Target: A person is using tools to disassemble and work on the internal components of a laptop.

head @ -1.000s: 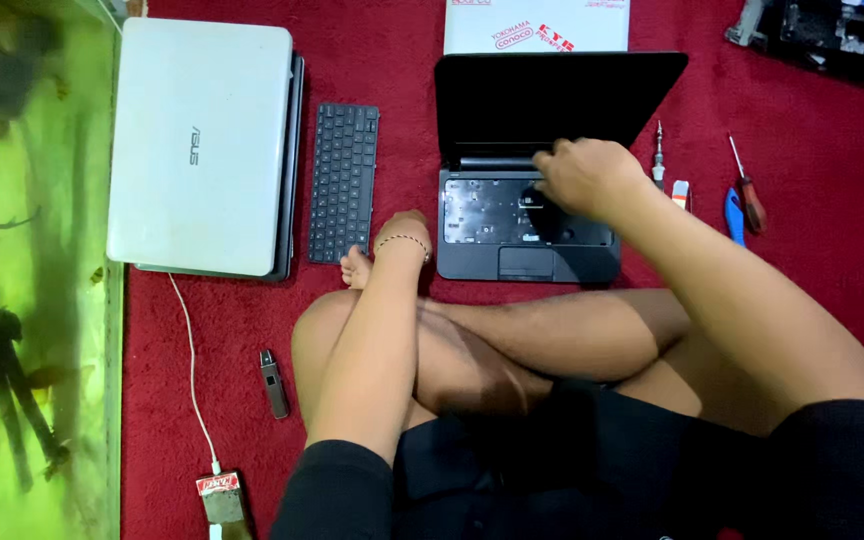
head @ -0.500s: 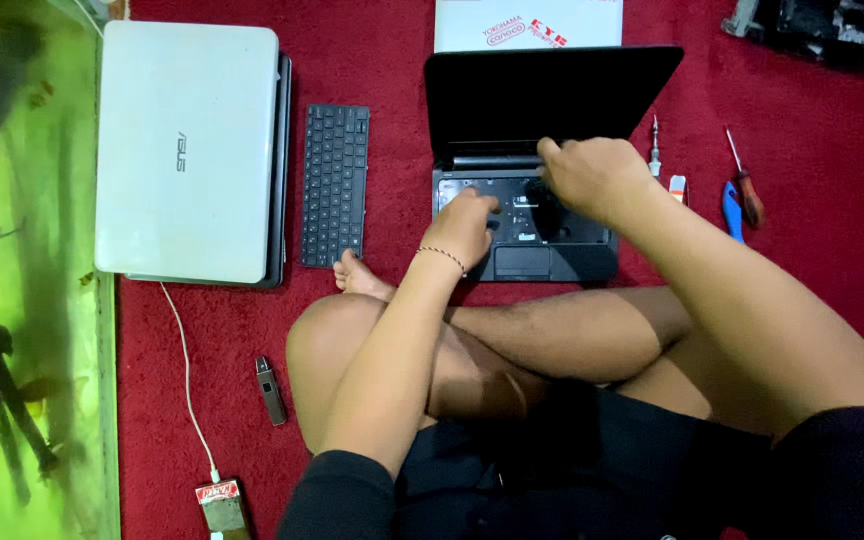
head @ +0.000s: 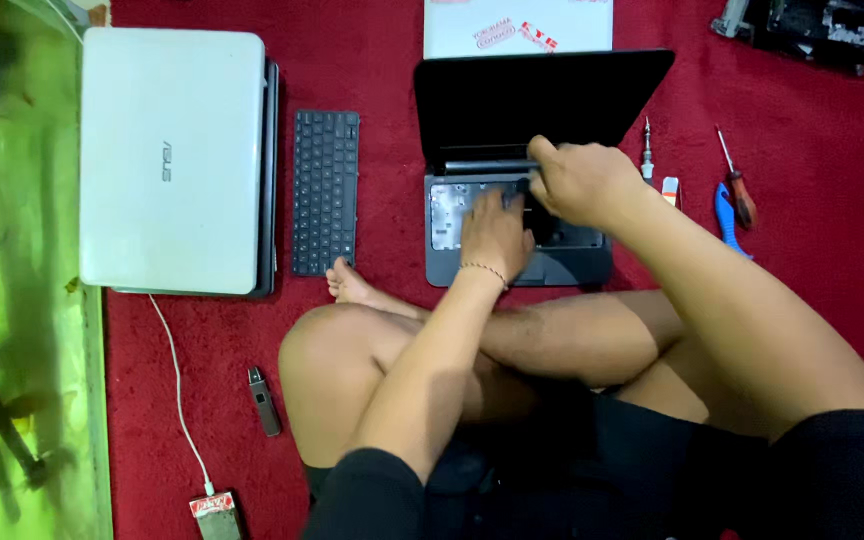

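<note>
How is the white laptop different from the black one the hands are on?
The white laptop is shut flat, while the black laptop stands open with its dark screen tilted back. The white laptop looks bigger and nobody touches it; the left hand and right hand both rest on the black laptop's base, where the keys appear to be missing. The white laptop lies atop another dark device. Both laptops sit on the red carpet.

Seated cross-legged on the red carpet (head: 372, 60), the person rests the left hand (head: 497, 232) and right hand (head: 582, 182) inside the open black laptop (head: 542, 110), its keyboard (head: 325, 192) lying beside a closed white laptop (head: 172, 160).
</note>
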